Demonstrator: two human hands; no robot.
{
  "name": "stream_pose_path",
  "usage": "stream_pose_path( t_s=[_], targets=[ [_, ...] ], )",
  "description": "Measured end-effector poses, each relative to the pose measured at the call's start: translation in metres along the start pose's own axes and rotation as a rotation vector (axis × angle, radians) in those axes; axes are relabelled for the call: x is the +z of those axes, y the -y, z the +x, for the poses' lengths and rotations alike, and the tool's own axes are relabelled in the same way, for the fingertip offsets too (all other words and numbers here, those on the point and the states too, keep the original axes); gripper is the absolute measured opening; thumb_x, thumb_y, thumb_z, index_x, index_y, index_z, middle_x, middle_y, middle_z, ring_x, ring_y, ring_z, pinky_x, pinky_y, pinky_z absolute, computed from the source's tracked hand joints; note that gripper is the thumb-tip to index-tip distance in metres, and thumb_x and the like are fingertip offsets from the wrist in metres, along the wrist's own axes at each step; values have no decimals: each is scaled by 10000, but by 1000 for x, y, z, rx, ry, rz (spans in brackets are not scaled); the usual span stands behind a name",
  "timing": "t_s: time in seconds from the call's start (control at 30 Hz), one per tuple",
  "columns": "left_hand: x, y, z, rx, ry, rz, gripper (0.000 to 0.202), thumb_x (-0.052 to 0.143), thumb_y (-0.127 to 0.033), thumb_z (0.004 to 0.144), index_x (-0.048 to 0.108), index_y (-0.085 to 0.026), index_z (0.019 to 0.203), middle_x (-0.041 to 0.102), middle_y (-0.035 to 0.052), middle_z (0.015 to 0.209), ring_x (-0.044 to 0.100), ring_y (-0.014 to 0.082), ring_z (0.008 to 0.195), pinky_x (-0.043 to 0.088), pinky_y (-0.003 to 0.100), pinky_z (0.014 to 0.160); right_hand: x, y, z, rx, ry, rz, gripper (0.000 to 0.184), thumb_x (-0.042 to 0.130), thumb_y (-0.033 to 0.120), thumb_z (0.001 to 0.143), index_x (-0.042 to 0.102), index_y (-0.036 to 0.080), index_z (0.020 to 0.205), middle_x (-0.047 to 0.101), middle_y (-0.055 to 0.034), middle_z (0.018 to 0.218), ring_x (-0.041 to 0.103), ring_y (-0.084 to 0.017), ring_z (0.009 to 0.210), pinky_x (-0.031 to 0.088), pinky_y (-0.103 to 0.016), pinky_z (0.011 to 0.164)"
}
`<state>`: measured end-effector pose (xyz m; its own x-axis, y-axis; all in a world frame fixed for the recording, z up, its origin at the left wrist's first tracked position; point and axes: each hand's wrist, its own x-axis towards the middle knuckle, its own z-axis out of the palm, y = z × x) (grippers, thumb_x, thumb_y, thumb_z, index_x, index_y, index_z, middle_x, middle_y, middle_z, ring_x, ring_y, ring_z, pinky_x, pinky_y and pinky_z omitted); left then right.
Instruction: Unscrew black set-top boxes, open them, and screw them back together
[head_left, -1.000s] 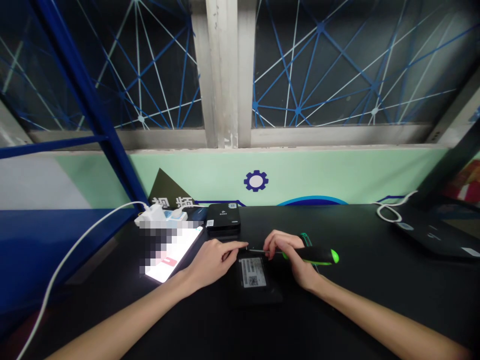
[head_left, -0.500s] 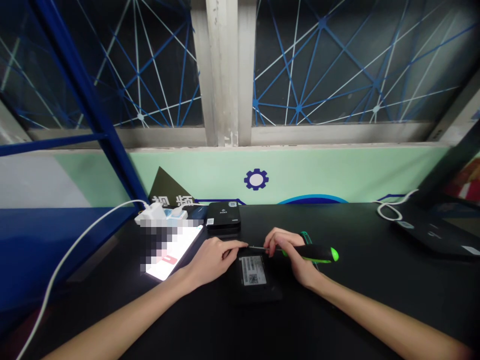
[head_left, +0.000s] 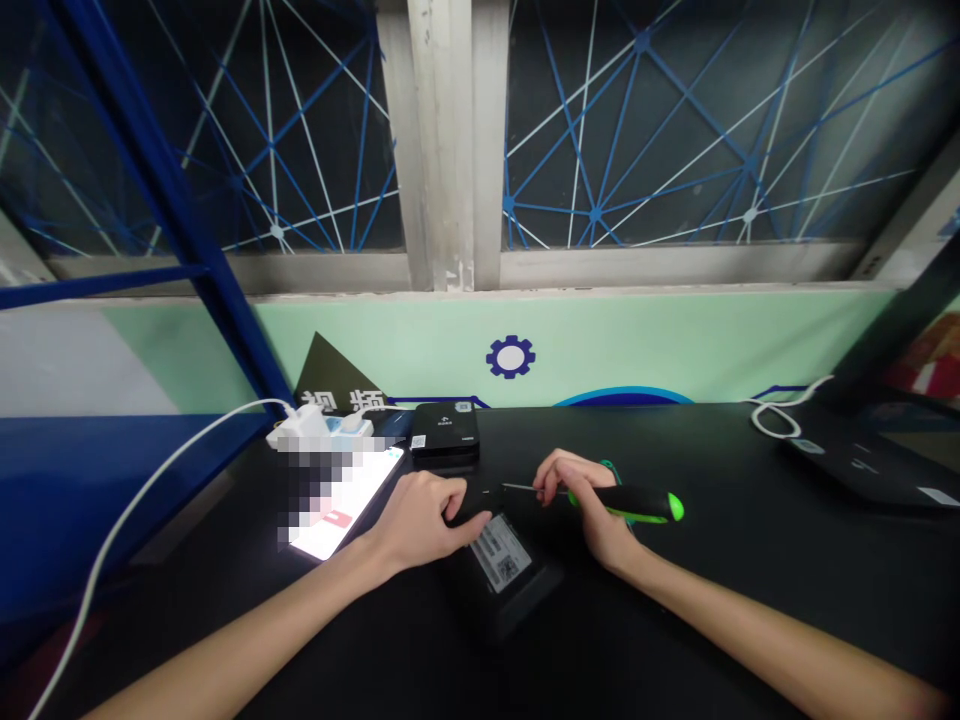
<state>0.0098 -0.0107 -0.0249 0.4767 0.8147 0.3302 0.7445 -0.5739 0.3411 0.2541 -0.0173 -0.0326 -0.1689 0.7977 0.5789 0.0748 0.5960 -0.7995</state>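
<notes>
A flat black box [head_left: 504, 575] with a white label lies on the dark table [head_left: 720, 560], turned at an angle. My left hand [head_left: 424, 515] grips its far left corner, fingers curled over the edge. My right hand [head_left: 592, 505] is closed round a black and green screwdriver [head_left: 630, 503]. Its thin metal shaft points left, with the tip just above the box's far edge, close to my left fingers.
A lit phone [head_left: 341, 500] lies left of my left hand. Behind it are a white charger block with a cable [head_left: 311, 425] and a small black box [head_left: 445, 433]. At the far right are a coiled white cable [head_left: 776, 420] and a flat black device [head_left: 870, 460].
My left hand has turned the labelled box clockwise and closed its fingers over the corner. The screwdriver has lifted slightly off the box.
</notes>
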Motion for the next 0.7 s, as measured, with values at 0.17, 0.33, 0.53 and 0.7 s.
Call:
stream_pose_path(
  t_s=[0.17,0.33,0.53,0.7],
  targets=[
    [-1,2,-1,59,58,-88,357,637,-451,833,479,-199,635,303,-93,480,311,78,440,237,239,487,-1,-3,-1,-11,-28,12,486,415,360,1017,587,194,595,605,-43,686,564,-191,666,427,-334,669],
    [-4,1,-2,135,129,-100,296,551,-361,914,594,-235,1178,401,-105,529,420,92,465,310,235,545,-1,-4,-2,-39,-50,31,488,418,330,1017,576,187,578,599,-36,661,560,-180,642,415,-329,659],
    [-14,1,-4,250,205,-16,380,516,-292,910,577,-280,1285,461,-87,532,467,110,471,293,249,533,-2,-5,-3,-37,-92,51,484,437,316,1006,558,188,555,591,-26,625,554,-170,613,408,-317,641],
    [-8,0,-2,104,109,137,186,518,-406,918,557,-228,954,467,-69,537,455,138,483,239,266,525,-2,-6,-3,-30,-118,82,492,450,311,996,545,188,529,580,-18,576,546,-161,566,399,-307,607]
  ],
)
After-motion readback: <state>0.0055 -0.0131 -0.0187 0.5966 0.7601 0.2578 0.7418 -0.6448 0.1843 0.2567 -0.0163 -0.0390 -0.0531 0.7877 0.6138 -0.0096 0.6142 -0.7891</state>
